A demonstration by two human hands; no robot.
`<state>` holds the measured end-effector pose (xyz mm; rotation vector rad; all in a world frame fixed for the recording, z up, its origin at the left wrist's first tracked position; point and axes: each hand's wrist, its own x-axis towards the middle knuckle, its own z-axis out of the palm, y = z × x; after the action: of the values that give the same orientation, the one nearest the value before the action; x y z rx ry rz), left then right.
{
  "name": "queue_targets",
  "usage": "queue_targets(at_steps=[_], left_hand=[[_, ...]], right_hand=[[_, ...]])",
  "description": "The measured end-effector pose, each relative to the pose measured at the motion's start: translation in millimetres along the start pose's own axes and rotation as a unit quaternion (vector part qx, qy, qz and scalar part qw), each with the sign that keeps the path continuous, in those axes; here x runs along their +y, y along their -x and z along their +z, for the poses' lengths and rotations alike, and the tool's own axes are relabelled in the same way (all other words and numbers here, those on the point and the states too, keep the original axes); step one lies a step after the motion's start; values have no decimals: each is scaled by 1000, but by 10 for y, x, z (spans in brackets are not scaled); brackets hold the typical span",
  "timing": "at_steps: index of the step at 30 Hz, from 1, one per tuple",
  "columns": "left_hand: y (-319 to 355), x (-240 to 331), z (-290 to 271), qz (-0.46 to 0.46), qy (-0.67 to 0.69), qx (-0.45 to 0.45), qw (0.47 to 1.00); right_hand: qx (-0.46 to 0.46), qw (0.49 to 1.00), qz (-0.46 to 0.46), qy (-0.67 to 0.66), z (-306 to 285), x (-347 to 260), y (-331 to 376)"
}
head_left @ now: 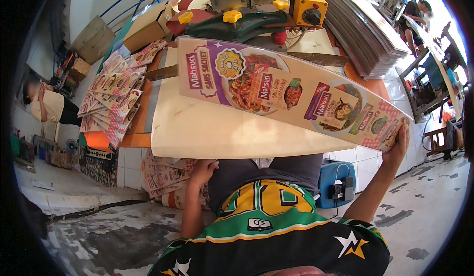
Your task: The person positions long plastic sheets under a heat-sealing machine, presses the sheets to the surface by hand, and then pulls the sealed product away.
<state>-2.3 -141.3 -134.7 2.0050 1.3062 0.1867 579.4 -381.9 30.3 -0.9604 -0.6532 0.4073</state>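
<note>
My right hand (396, 142) grips the lower right end of a long printed sheet (296, 109) with pictures of food on it and a clear plastic edge. The sheet slants across, its far left end over the work table, near a machine with a dark green clamp bar (232, 25) and yellow knobs. Beneath it a cream board (212, 133) covers the table's front. My left hand (203, 171) is just below the board's front edge, near my lap, its fingers curled closed; I see nothing in them.
Stacked printed sheets (111, 93) fan out on the table's left, by a cardboard box (145, 29). More printed sheets (165, 175) lie below the table. A tall stack of flat boards (363, 29) stands at right. Two other people (52, 103) are farther off, one left, one right.
</note>
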Motion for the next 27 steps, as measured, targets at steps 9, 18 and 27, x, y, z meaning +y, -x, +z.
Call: queue_targets(at_steps=[9,18,27], left_hand=[[88,-575,668,88,42,317,943],[825,-1663,1347,-219,134,88,962],[598,-1283,917,-179,-9,-111,978]], right_hand=[[7,1000,10,-10,34,105,-44],[-52,998,45,-11,153,165,-49],[-21,981,181,-72,1073,408,84]])
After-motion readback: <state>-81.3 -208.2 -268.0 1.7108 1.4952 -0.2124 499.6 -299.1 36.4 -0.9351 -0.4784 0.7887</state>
